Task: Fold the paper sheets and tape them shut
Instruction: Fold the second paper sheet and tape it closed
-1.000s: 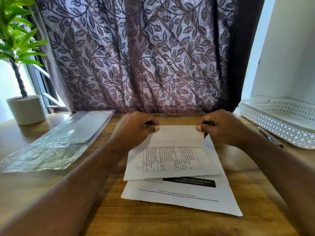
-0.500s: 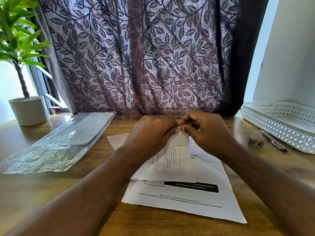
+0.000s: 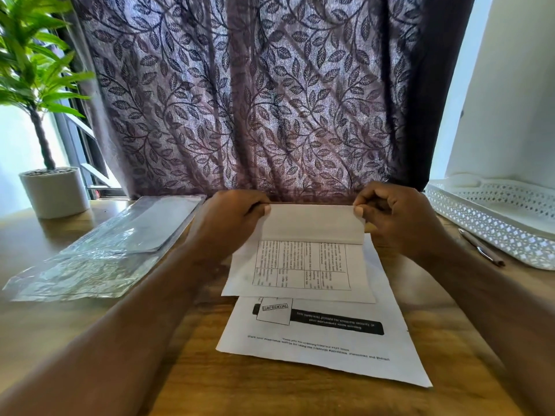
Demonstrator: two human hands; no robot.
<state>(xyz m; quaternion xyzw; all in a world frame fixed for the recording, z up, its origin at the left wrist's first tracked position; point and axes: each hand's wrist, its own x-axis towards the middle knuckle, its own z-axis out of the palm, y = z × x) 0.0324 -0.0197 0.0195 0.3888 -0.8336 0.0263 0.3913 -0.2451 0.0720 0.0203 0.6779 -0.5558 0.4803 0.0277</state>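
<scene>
The top paper sheet [image 3: 300, 265], printed with a table, lay at the middle of the wooden table [image 3: 195, 379], its far end turned back toward the person as a blank flap [image 3: 312, 223]. The left hand [image 3: 228, 223] pinched the flap's left corner between thumb and curled fingers, and the right hand [image 3: 399, 223] pinched its right corner the same way. Both forearms reached in from the near edge, the left one hiding part of the table's surface beside the paper. Under that sheet, and partly covered by it, lay a second sheet [image 3: 315, 340] with a black bar and a stamped box. A clear plastic sleeve [image 3: 114, 244] lay well to the left, with a potted plant [image 3: 55, 192] beyond it. To the right stood a white perforated tray [image 3: 492, 223], a pen [image 3: 480, 247] just beside it. A leaf-patterned curtain [image 3: 255, 100] hung behind.
</scene>
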